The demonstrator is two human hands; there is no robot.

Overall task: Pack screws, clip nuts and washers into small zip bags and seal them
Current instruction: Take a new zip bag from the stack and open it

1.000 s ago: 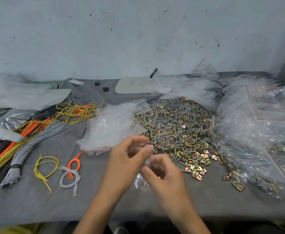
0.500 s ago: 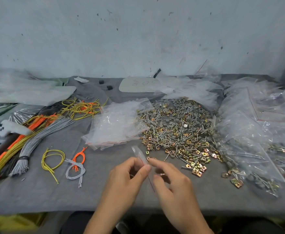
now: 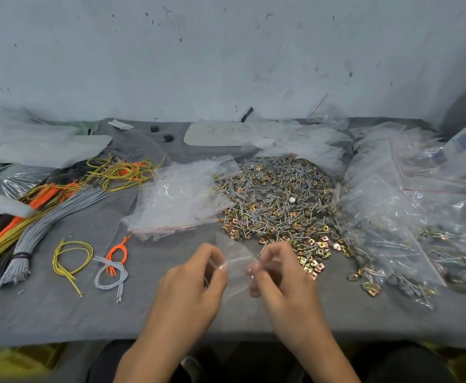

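One small zip bag (image 3: 236, 262) hangs between my two hands, just above the worktop (image 3: 60, 313) on the near side of the heap of screws, clip nuts and washers (image 3: 281, 205). My left hand (image 3: 190, 283) pinches its left edge and my right hand (image 3: 278, 277) pinches its right edge, the fingers (image 3: 212, 252) of both curled onto the film. I see nothing inside it, and I cannot tell whether its mouth is parted yet.

I judge the bag to be almost weightless, limp and slick (the sort of film that clings to itself). The place to hold it is at the mouth, one lip in each pinch, close to the zip strip where the plastic is stiffest. The hardware is the opposite: dense, hard, and sharp at the screw tips. Once loaded, the bag will probably want support underneath, and a careless squeeze could push a point through the film.

A grey cloth (image 3: 143, 322) covers the worktop, soft enough that dropped parts should stay put. The stack of empty bags (image 3: 182, 200) lies left of the heap and touches its edge. Beyond that stack, farther left, are bundles and loops of wire (image 3: 32, 217). The filled bags (image 3: 392, 217) are piled against the heap's right side. Behind the heap rises a pale, scuffed wall (image 3: 226, 64).
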